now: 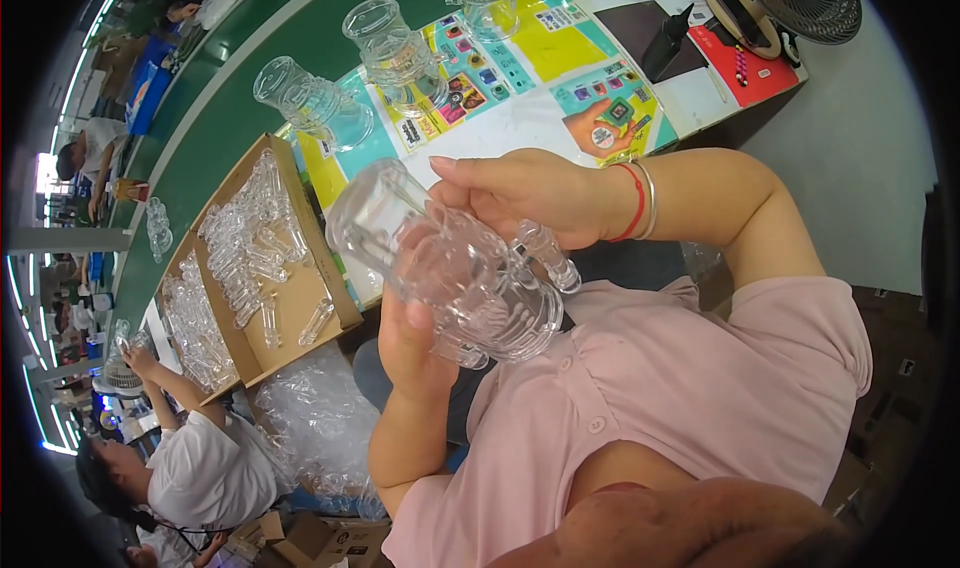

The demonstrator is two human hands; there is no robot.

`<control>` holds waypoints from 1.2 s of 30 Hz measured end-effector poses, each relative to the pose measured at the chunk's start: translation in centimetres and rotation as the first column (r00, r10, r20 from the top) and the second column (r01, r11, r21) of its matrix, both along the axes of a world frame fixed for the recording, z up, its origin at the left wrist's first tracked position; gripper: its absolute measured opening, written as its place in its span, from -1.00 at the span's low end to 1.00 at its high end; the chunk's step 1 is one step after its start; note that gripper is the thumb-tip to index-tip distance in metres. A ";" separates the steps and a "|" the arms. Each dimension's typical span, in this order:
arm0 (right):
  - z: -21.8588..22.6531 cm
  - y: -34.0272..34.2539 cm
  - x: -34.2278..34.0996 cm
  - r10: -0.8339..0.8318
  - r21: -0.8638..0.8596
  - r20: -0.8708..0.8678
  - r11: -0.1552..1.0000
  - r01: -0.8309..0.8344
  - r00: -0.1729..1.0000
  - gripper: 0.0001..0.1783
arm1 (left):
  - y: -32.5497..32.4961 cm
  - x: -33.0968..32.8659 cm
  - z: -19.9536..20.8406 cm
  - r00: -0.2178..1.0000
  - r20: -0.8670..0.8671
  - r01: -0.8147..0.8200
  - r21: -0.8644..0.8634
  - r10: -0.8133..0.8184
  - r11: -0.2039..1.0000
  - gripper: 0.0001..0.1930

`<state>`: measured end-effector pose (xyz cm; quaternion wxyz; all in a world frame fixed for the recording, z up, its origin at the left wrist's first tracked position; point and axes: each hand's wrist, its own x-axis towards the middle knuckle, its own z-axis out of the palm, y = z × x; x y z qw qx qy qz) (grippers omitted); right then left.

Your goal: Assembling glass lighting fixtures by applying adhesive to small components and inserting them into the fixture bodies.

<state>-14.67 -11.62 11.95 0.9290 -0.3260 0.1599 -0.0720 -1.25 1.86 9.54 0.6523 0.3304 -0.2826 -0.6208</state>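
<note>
A clear, see-through vessel [470,278] with a wide rounded end and small tube-like parts sticking out of its sides is held tilted in front of my chest. Around its near-left side, my left hand [405,343] is closed, the fingers showing through the clear wall. My right hand [530,193], with a red cord and a bangle at the wrist, curls its fingers against the far side while its thumb stretches along the top. One clear tube-like part [545,253] juts out below my right wrist.
Three similar clear vessels [400,58] stand along the table's far side on printed sheets [480,73]. Left is a divided cardboard box [300,208] of small clear pieces. Clear plastic bags [315,418] lie below it. A black bottle [668,43] and fan [805,3] are far right. A co-worker [215,458] sits left.
</note>
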 end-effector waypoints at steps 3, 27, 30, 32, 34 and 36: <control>0.8 -0.1 -0.5 -0.001 -0.130 -0.057 0.992 -0.006 0.998 -0.40 | 0.1 -0.1 0.5 0.953 0.302 0.016 0.019 -0.021 1.000 -0.14; -1.2 4.9 -6.4 0.589 -0.884 0.335 0.468 0.028 0.736 -0.24 | 3.6 -2.9 3.0 0.489 0.836 0.710 -0.216 -0.249 0.671 0.02; -1.1 5.1 -6.7 0.551 -0.888 0.339 0.455 0.066 0.762 -0.26 | 3.0 -3.3 3.5 0.468 0.836 0.711 -0.164 -0.286 0.683 0.06; -1.1 4.7 -6.4 0.540 -0.895 0.344 0.437 0.093 0.768 -0.28 | 3.3 -4.0 2.9 0.525 0.832 0.581 -0.194 -0.181 0.791 0.05; -0.8 4.5 -6.0 0.535 -0.891 0.310 0.453 0.043 0.786 -0.32 | 3.9 -4.3 2.2 0.497 0.862 0.525 -0.207 -0.100 0.825 0.02; -1.0 5.1 -6.6 0.478 -0.883 0.318 0.463 0.072 0.819 -0.35 | 4.0 -4.6 1.9 0.482 0.876 0.494 -0.244 -0.030 0.834 -0.01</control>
